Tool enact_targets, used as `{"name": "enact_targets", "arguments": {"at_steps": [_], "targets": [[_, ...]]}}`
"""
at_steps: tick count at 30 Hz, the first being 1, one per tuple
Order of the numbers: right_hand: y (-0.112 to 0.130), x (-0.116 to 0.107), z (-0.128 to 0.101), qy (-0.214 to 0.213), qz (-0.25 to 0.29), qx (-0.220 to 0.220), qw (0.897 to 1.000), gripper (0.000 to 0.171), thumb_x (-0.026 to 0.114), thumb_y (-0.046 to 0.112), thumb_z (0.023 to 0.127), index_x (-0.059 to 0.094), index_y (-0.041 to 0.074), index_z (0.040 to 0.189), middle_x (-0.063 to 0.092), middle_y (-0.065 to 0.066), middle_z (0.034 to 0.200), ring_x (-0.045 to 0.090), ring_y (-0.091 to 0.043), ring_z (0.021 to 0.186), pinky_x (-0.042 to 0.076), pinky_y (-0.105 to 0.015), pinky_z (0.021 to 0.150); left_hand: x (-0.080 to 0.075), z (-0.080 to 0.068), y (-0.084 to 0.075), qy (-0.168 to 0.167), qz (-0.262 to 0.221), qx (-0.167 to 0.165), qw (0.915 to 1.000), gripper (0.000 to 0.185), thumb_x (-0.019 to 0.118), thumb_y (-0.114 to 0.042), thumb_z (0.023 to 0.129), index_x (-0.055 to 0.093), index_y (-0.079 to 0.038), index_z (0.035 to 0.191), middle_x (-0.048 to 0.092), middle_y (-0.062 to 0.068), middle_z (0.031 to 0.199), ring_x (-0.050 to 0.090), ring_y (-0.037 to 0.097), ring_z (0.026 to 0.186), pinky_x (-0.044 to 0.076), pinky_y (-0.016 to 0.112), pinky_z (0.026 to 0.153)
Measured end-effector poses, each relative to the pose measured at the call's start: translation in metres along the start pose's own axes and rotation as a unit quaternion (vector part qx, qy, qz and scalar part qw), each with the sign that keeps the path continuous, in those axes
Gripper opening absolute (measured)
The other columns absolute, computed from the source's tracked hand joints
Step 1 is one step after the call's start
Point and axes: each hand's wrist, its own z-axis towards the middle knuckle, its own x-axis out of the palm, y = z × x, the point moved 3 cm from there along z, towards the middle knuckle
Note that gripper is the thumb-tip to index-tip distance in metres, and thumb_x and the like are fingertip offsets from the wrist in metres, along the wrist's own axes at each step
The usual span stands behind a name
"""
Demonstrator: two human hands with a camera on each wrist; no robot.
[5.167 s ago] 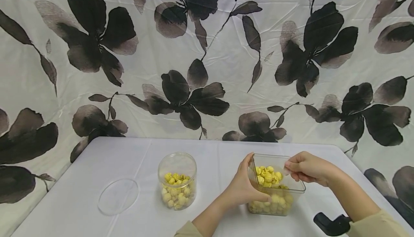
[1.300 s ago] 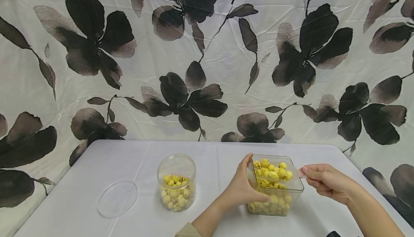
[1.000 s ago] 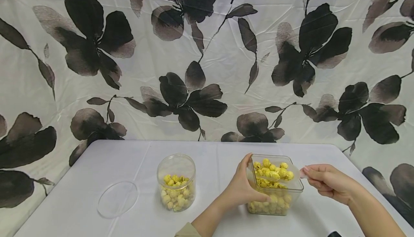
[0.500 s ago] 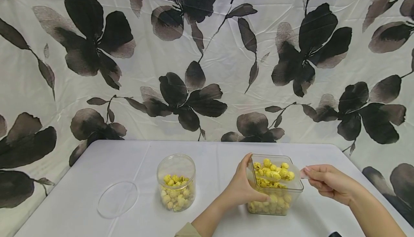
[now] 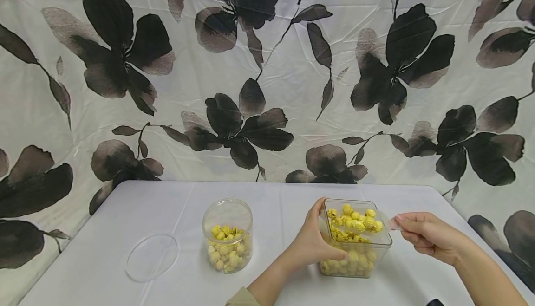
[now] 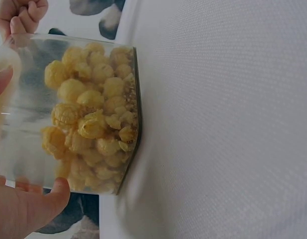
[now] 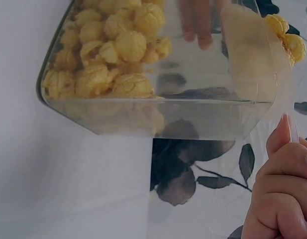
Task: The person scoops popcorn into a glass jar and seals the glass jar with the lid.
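My left hand (image 5: 311,245) grips a clear square-rimmed box (image 5: 378,252) by its left side, thumb across the front. Yellow popcorn (image 6: 91,122) fills the lower part of this box, which stands upright on the table. My right hand (image 5: 430,234), just right of the box, pinches the short handle of a translucent scoop (image 7: 253,55). Level with the box's rim, the scoop bears a heap of popcorn (image 5: 355,224). In the right wrist view, a few pieces (image 7: 287,40) show above the scoop's edge. The scoop's full outline is hard to make out.
Left of the box stands a clear round jar (image 5: 227,208) partly filled with popcorn, its top uncovered. A clear round lid (image 5: 152,258) lies flat farther left on the white table (image 5: 96,250). A floral cloth (image 5: 267,78) hangs behind. Something black (image 5: 435,302) shows at the bottom edge.
Earlier the right hand was over the box's interior; it has since moved right, and the scoop now carries popcorn at the rim. Lately it drifts slightly right. The left hand keeps its grip.
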Motion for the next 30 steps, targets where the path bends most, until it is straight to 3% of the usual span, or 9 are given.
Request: {"name": "enact_targets", "arguments": {"at_steps": [20,30], "targets": [[0.0025,-0.0026,-0.003,0.012,0.005,-0.012,1.0,0.029,0.04,0.017,0.101,0.068,0.015,0.093,0.044,0.01,0.062,0.02,-0.007,0.048,0.01,-0.026,0.043,0.0004,0.0005,0.0001,0.0,0.001,-0.004,1.0,0.12,0.09,-0.023,0.056,0.013,-0.028,0.148,0.025,0.002,0.146,0.026,0.022,0.135,0.027,0.049,0.104],[0.0047,-0.0029,-0.0053,-0.007,0.009,-0.005,1.0,0.026,0.044,0.02,0.1,0.069,0.016,0.091,0.047,0.01,0.061,0.024,-0.004,0.048,0.013,-0.024,0.044,0.0007,-0.0003,-0.0011,0.004,0.0,0.009,1.0,0.118,0.089,-0.02,0.058,0.013,-0.026,0.148,0.024,0.005,0.146,0.025,0.025,0.135,0.029,0.051,0.103]]}}
